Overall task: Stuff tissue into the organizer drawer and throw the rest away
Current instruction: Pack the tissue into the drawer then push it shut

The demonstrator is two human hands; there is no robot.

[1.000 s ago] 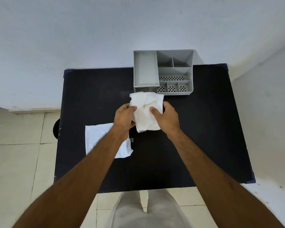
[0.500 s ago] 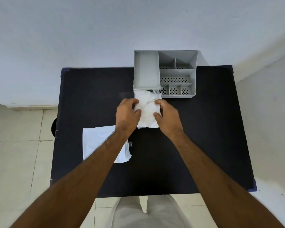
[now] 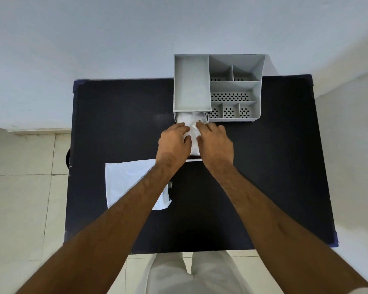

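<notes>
A grey desk organizer (image 3: 218, 85) stands at the far edge of the black table (image 3: 263, 177). Its drawer (image 3: 192, 159) is pulled out toward me below the left compartment. A crumpled white tissue (image 3: 190, 124) fills the drawer. My left hand (image 3: 174, 143) and my right hand (image 3: 215, 143) lie side by side on top of the tissue, fingers curled down and pressing on it. Both hands hide most of the drawer. A second flat white tissue sheet (image 3: 128, 183) lies on the table to the left, partly under my left forearm.
The organizer has several open compartments, some with perforated floors. A white wall runs behind the table and another stands at the right. Tiled floor shows on the left. A dark round object (image 3: 68, 158) peeks out at the table's left edge.
Both hands moved forward and down with the tissue, from above the table into the open drawer. The tissue is now bunched smaller under the fingers.
</notes>
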